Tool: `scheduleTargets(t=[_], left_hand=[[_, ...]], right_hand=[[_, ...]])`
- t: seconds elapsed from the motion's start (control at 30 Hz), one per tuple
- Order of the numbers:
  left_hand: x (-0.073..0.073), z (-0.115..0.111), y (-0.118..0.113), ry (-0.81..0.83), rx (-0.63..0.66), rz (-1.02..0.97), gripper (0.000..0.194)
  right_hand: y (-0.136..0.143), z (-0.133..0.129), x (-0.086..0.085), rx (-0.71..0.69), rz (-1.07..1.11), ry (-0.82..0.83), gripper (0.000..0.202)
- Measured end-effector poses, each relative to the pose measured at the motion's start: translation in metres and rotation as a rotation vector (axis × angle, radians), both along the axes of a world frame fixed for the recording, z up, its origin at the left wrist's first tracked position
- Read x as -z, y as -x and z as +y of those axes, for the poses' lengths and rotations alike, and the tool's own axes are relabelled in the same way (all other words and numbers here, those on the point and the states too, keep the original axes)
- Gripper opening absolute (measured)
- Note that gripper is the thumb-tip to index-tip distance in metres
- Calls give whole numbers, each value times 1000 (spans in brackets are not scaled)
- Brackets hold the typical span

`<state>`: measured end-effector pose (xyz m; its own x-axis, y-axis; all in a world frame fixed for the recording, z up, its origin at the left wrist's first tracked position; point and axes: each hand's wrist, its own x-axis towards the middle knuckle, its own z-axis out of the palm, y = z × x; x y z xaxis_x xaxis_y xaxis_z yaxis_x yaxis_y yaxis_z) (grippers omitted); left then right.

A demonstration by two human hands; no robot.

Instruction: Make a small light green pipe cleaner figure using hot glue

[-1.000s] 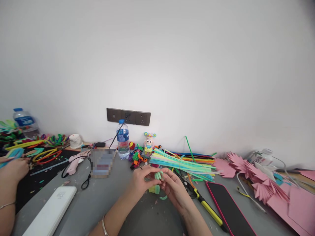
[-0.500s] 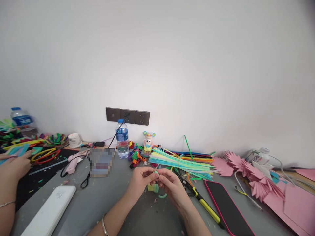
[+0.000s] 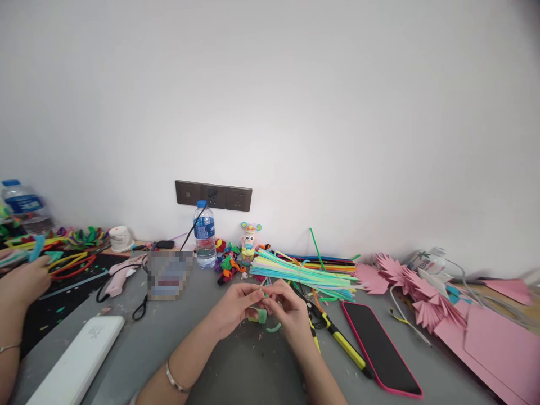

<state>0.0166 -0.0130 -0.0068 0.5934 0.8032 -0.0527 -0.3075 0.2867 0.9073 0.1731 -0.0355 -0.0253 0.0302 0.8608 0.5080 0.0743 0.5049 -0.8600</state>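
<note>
My left hand and my right hand meet above the grey table, fingertips pinched together. Between them is a small piece of green pipe cleaner, mostly hidden by the fingers. Just below the fingers a fuzzy green piece lies beside a yellow one. A short curved green strip rests near my right hand. Behind the hands is a bundle of pastel pipe cleaners, and a small figurine stands upright behind its left end.
Yellow-handled pliers and a pink-edged phone lie at right, near pink folded paper. At left are a white power bank, a water bottle, a pink glue gun and another person's hand.
The view has shifted slightly, so most things appear further left. My fingers have changed their grip, with my right hand turned more over the small piece. The other person's hand has moved slightly.
</note>
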Motion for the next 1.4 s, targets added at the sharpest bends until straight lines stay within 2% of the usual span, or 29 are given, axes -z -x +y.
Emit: scheduleTargets(t=[0.17,0.57,0.87,1.0,1.2,1.3,1.4], left_hand=[[-3,3,8,26,92,49,33],[-5,3,11,25,131,132,41],[-2,4,8,4,77,172,43],[-5,4,9,-12,28,207,45],[-5,4,7,20,-52,157,45],[-6,5,7,21,-102,124,39],[-5,7,7,-7,-153,132,40]], right_hand=[[0,-4,-6,1,-39,-36,14],[-2,-2,-3,-6,-122,-51,13],[0,-3,-8,-65,-119,53,16],[1,-1,-4,-60,-115,80,15],[2,2,3,-82,122,173,23],[3,2,3,-126,194,226,24],[4,3,2,-111,252,283,27]])
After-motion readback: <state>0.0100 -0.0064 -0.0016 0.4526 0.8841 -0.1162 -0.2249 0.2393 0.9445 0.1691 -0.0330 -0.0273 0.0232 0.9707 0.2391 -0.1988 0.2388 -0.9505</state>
